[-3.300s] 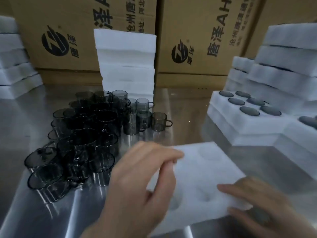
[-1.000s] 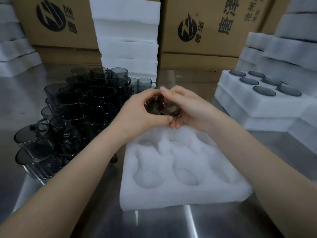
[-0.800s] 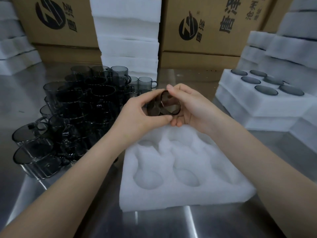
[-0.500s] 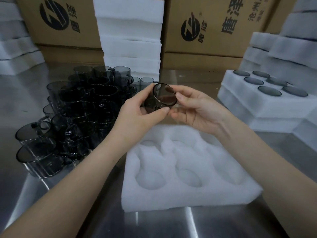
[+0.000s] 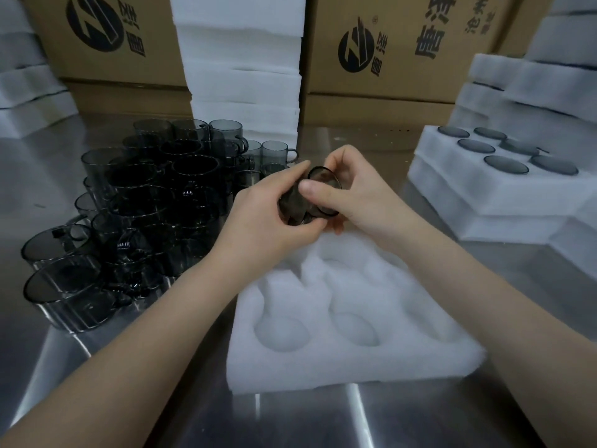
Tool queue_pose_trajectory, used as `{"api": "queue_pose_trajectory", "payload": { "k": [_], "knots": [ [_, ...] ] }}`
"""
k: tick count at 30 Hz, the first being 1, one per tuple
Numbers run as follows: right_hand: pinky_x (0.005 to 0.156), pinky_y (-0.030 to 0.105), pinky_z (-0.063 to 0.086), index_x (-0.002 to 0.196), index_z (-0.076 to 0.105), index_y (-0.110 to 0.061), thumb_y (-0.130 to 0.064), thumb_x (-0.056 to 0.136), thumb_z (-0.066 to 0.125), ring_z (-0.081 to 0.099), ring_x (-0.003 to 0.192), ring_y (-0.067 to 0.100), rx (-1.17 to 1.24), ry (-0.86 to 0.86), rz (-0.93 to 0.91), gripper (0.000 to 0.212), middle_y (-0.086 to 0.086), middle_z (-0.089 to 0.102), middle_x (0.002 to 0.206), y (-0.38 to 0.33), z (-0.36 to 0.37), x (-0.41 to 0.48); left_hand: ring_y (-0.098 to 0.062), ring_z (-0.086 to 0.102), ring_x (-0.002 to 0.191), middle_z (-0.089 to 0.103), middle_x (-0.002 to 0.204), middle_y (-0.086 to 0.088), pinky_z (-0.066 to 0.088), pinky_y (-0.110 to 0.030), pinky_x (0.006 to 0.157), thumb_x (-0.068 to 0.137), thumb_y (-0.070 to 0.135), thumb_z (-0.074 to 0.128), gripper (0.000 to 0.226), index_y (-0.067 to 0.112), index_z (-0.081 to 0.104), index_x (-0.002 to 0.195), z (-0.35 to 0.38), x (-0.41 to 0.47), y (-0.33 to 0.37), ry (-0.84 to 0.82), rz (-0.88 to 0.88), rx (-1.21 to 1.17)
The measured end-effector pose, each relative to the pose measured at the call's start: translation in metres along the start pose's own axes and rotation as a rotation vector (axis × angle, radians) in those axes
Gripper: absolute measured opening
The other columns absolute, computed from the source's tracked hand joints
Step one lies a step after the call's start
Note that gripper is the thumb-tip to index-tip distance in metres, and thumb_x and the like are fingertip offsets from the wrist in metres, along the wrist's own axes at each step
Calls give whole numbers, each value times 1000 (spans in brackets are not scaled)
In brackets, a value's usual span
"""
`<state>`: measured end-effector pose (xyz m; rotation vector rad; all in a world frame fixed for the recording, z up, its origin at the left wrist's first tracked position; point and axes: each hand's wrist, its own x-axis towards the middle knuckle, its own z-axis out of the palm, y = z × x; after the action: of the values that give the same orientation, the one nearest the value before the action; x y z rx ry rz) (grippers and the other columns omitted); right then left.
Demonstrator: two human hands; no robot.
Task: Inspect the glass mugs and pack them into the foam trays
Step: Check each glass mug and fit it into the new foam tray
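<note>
A small smoky grey glass mug [image 5: 318, 197] lies on its side between both my hands, above the far edge of a white foam tray [image 5: 349, 360]. My left hand [image 5: 265, 218] grips the mug's body with curled fingers, thumb on top. My right hand [image 5: 365, 195] curls round its rim from the right. The tray lies on the steel table in front of me, and its round pockets hold nothing. A crowded pile of the same grey mugs [image 5: 139, 202] stands to the left.
Another foam tray [image 5: 504, 189] with mugs in its pockets sits at the right on stacked foam. A tall foam stack [image 5: 242, 66] and cardboard boxes [image 5: 397, 50] line the back. More foam [image 5: 29, 92] lies at the far left.
Both hands took a mug from the pile, lifted and turned it. In the last half second they lowered it slightly and closed round it more tightly.
</note>
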<state>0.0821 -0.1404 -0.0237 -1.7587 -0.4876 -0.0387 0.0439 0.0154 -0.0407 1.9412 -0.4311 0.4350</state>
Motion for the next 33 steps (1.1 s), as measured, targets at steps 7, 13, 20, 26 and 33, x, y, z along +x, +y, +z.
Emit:
{"api": "queue_pose_trajectory", "payload": {
  "k": [7, 13, 20, 26, 33],
  "knots": [
    [34, 23, 36, 90, 49, -12, -32, 98, 57, 52, 39, 20, 82, 59, 23, 23, 0, 63, 63, -3, -3, 0, -5, 66, 102, 69, 107, 15, 54, -37, 93, 69, 20, 74, 57, 32, 60, 123, -1, 0, -2, -22, 82, -39],
    [43, 24, 45, 103, 59, -6, -7, 102, 42, 56, 48, 17, 399, -27, 76, 18, 14, 61, 76, -7, -8, 0, -1, 63, 102, 66, 110, 12, 53, -31, 92, 72, 25, 73, 50, 22, 56, 119, 0, 2, -6, 94, 27, -146],
    [70, 38, 55, 138, 51, -15, -15, 95, 53, 64, 93, 33, 263, -161, 32, 44, 20, 55, 134, -3, -10, 0, 8, 59, 81, 61, 83, 35, 49, -19, 77, 76, 57, 53, 40, 30, 46, 104, -4, 1, -4, 176, -41, -199],
    [77, 44, 58, 133, 48, -32, -23, 88, 62, 67, 94, 24, 21, -153, -113, 48, 7, 57, 131, -4, 0, -6, -2, 65, 91, 66, 89, 28, 53, -43, 90, 75, 72, 39, 68, 30, 38, 130, -3, 1, -1, 149, -47, -111],
    [75, 39, 59, 127, 43, -29, -49, 84, 60, 64, 95, 16, -187, -109, -171, 51, -26, 56, 106, -8, 5, -10, 11, 61, 93, 66, 100, 22, 48, -10, 77, 65, 73, 55, 82, 32, 43, 135, -3, 0, -3, 22, -43, -65]
  ]
}}
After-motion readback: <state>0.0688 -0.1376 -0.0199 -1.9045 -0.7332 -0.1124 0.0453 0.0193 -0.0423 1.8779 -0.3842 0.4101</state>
